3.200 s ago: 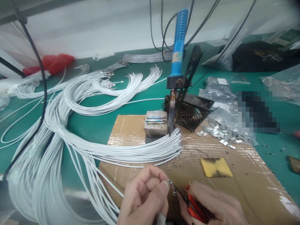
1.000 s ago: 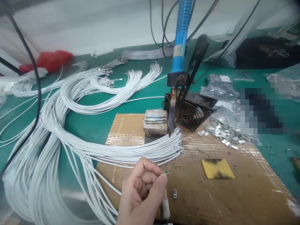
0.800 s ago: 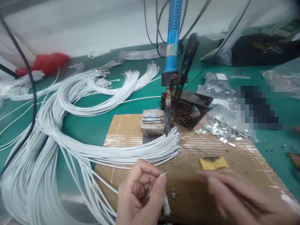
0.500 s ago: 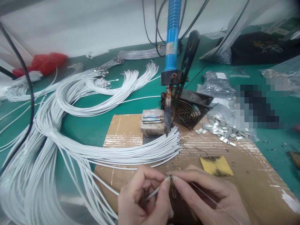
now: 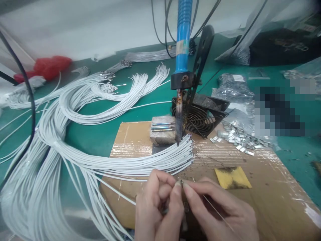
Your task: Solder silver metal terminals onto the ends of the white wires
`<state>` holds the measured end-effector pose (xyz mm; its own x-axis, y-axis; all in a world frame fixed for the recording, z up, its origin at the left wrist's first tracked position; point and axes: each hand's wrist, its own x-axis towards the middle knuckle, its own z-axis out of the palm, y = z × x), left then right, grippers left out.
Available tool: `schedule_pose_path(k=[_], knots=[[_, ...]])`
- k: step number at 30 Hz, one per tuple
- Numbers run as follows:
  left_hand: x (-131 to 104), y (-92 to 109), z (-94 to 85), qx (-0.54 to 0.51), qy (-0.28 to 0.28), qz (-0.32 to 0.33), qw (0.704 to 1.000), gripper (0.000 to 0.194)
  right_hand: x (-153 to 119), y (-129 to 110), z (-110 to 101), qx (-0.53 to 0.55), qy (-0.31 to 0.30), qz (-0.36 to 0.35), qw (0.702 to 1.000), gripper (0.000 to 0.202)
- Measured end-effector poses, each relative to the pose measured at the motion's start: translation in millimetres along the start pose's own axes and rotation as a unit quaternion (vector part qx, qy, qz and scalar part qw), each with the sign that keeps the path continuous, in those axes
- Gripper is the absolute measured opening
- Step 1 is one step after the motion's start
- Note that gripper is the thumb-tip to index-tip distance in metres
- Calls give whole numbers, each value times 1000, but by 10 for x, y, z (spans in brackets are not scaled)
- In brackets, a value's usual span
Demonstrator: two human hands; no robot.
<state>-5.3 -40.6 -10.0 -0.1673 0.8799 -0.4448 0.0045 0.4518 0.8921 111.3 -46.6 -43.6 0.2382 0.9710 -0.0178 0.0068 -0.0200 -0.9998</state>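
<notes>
My left hand (image 5: pixel 157 207) is closed in a pinch on a white cable (image 5: pixel 122 194), which runs in from the lower left. Its fingertips meet those of my right hand (image 5: pixel 218 207) above the cardboard, at a tiny dark tip between them. My right hand is pinched too, and a thin silvery wire (image 5: pixel 215 210) trails out of it toward the lower right; the fingers hide its far end. Just beyond my hands lies a bundle of white cables (image 5: pixel 150 165) with dark tips. Over that bundle a blue-handled soldering iron (image 5: pixel 179 117) hangs with its tip down.
A stained block (image 5: pixel 163 134) stands beside the iron, with a black fan (image 5: pixel 200 115) behind. Small metal pieces (image 5: pixel 238 139) lie scattered at right near plastic bags (image 5: pixel 233 87). A yellow sponge (image 5: pixel 233 177) rests on the cardboard (image 5: pixel 271 201). More cable bundles cover the left side.
Both hands have moved slightly up and closer together, my left hand shifting right. The pinched fingertips stay together. The iron and cable bundle keep their places.
</notes>
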Motion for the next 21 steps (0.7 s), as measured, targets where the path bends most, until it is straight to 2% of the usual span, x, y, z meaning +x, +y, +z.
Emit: schedule_pose_path(k=[3, 5, 6, 9, 11, 17, 21], knots=[[63, 64, -45, -80, -8, -27, 996, 37, 147, 9, -249, -88, -50, -60, 993, 15], [90, 89, -72, -104, -5, -35, 994, 35, 181, 71, -399, -181, -69, -136, 972, 10], [98, 97, -81, -109, -7, -38, 993, 34, 175, 116, -456, -222, -100, -166, 956, 7], [110, 114, -93, -111, -17, -43, 993, 33, 108, 258, -525, -301, -193, -212, 910, 4], [117, 123, -90, -108, -16, -42, 993, 33, 63, 323, -506, -316, -218, -218, 897, 6], [155, 137, -69, -71, -18, -45, 996, 33, 53, 334, -434, -305, -212, -181, 911, 13], [167, 155, -60, -47, -23, -34, 998, 31, 108, 298, -488, -227, -129, -117, 958, 7]])
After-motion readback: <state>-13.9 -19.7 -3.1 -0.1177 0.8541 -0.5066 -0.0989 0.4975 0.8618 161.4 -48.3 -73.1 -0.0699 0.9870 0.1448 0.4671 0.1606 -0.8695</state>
